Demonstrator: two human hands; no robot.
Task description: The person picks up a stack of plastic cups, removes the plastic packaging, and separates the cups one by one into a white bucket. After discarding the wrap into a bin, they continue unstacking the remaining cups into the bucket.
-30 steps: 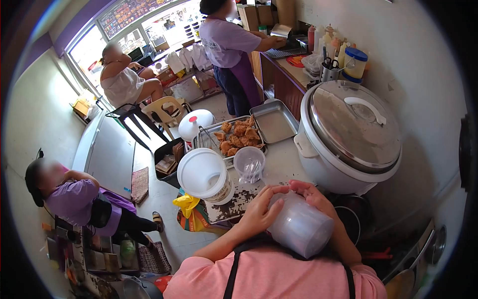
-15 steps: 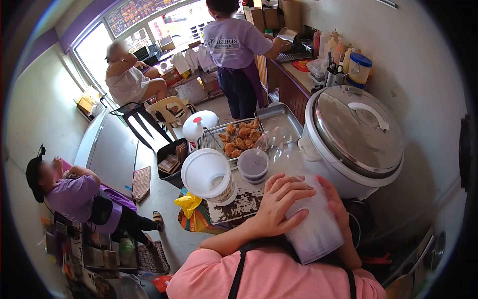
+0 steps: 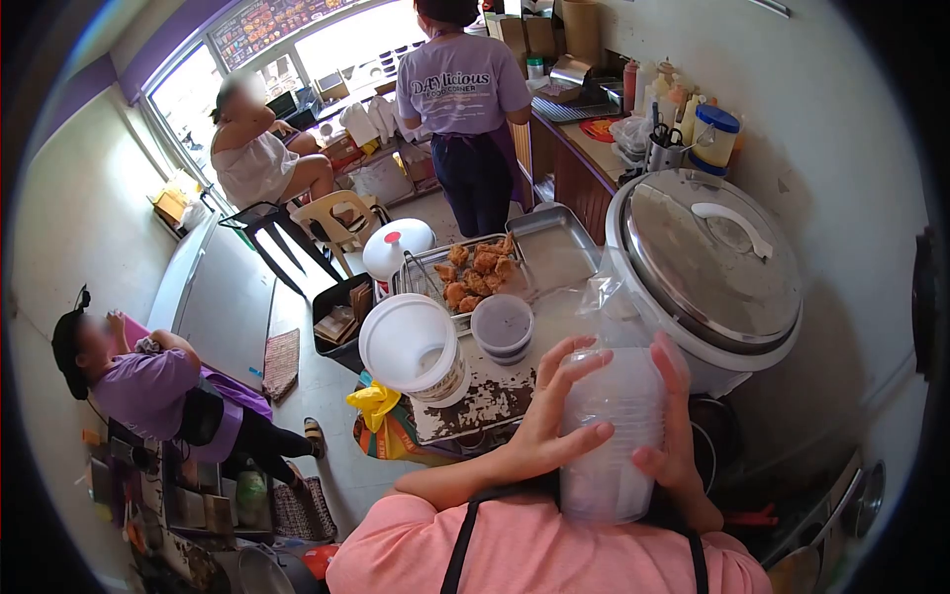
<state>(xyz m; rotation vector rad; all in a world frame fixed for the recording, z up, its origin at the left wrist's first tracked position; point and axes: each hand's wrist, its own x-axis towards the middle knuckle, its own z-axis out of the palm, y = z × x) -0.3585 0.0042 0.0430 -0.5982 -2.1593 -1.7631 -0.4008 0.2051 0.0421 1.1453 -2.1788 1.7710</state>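
My left hand (image 3: 557,411) and my right hand (image 3: 672,428) clasp a stack of clear plastic cups (image 3: 611,436) in a thin plastic bag, held upright close to my chest. The bag's loose top (image 3: 602,297) trails up toward the rice cooker. In front of my hands on the worn table (image 3: 475,406) stand a small round plastic container (image 3: 502,329) and a white lidded tub (image 3: 409,348).
A large white rice cooker (image 3: 705,267) fills the right side. A tray of fried chicken (image 3: 472,274) and an empty metal tray (image 3: 554,247) lie beyond. One person stands at the far counter (image 3: 584,134); one sits by the window, another at left.
I have turned the cup stack from lying sideways to upright and my fingers have spread around it. The small container now stands without the plastic bag on it. The far person stepped left.
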